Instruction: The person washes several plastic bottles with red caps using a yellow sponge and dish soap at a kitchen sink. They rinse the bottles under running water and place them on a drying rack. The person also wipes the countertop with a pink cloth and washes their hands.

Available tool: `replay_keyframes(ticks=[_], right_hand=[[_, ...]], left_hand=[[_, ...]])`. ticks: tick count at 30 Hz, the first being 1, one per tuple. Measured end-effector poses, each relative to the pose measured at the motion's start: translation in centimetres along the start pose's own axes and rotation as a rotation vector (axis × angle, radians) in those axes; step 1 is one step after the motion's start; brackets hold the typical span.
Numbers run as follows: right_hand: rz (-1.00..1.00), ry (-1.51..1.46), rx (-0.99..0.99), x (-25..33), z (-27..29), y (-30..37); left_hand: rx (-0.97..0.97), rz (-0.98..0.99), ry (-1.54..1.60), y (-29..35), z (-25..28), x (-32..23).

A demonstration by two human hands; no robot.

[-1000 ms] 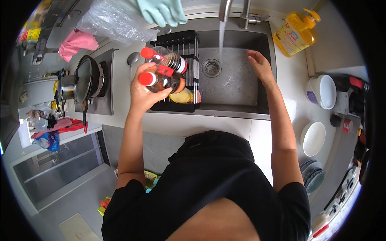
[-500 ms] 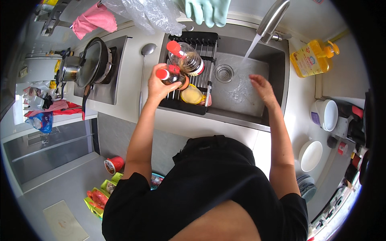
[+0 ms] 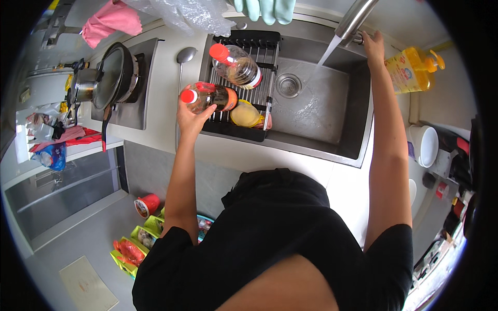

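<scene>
My left hand (image 3: 191,118) is wrapped round a bottle (image 3: 213,98) with a red cap, dark contents and an orange-red label. It tilts over the left part of the black drying rack (image 3: 244,136). Beside it on the rack lies a larger clear bottle (image 3: 239,70), also red-capped, with dark liquid inside. A yellow-rimmed, pale round thing (image 3: 246,114) rests next to them. My right hand (image 3: 374,47) reaches to the tap's side handle (image 3: 358,38), its fingers at the handle. Water runs from the metal tap (image 3: 354,22) into the sink (image 3: 321,132).
A yellow pump bottle (image 3: 407,72) stands right of the sink, close to my right forearm. Left of the rack lies a long ladle (image 3: 185,56). A lidded pan (image 3: 115,78) is on the hob. Pale green gloves (image 3: 267,9) and a plastic bag (image 3: 184,15) hang at the back.
My right hand has moved from above the sink up to the tap handle. My left hand has shifted the red-capped bottle left and slightly down. The water still runs.
</scene>
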State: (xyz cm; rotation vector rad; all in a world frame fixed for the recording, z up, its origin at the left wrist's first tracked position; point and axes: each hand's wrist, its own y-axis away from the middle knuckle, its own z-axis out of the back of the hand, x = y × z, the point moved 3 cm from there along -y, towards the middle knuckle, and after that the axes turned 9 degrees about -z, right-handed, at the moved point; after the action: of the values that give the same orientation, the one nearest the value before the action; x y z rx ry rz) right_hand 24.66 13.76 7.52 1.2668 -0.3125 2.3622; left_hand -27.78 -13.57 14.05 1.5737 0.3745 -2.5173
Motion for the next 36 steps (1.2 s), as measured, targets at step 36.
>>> replay_keyframes(ticks=[36], right_hand=[[-0.107,0.072,-0.076,4.9,0.9,4.1]], left_hand=[[0.267,-0.34,-0.4,8.8,-7.0,1.6]])
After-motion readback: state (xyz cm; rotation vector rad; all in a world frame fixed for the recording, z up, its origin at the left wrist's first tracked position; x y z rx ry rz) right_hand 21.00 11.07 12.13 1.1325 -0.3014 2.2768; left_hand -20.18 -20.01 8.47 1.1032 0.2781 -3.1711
